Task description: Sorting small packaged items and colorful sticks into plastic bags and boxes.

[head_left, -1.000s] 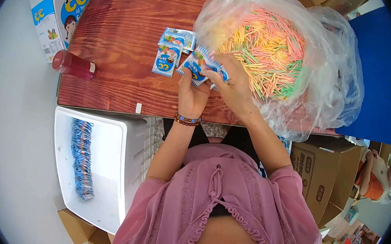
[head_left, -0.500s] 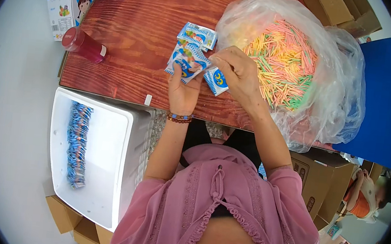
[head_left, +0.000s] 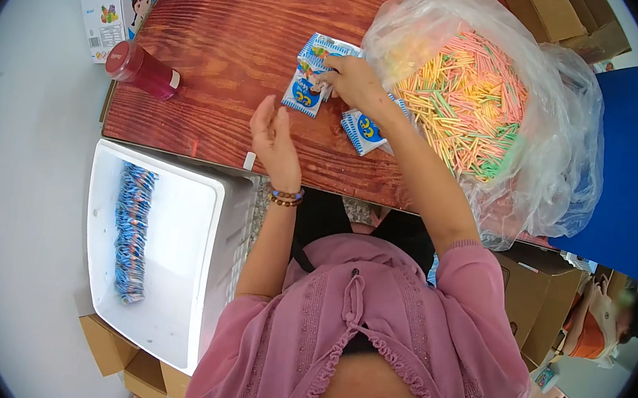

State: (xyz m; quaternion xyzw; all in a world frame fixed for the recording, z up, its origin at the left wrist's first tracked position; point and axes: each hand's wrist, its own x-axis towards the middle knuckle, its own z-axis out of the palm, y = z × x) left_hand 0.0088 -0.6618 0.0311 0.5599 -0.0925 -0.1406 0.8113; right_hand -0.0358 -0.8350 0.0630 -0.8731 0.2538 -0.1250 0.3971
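Observation:
My right hand [head_left: 362, 88] reaches over the table, its fingertips pinched at the upper right of a small blue-and-white candy packet [head_left: 303, 99]. That packet lies next to another packet [head_left: 338, 46], partly overlapping it. A further packet [head_left: 365, 132] rests beneath my right wrist, part of it hidden by the forearm. My left hand [head_left: 276, 146] is apart from the packets, near the table's front edge, fingers loosely spread and holding nothing. To the right of my right hand, a clear plastic bag [head_left: 566, 139] lies open around many thin pink, yellow and green sticks [head_left: 473, 99].
A red-lidded jar [head_left: 143, 70] lies on the wooden table [head_left: 234, 42] at left. Below it stands a white bin [head_left: 180, 262] with a row of packets [head_left: 131, 234]. Printed cartons [head_left: 102, 1] stand far left. Cardboard boxes [head_left: 538, 300] and another person [head_left: 601, 322] are at right.
My left hand has let go of the packet and drawn back toward the lower left. My right hand has moved left and up, onto the packet, which now lies with the others.

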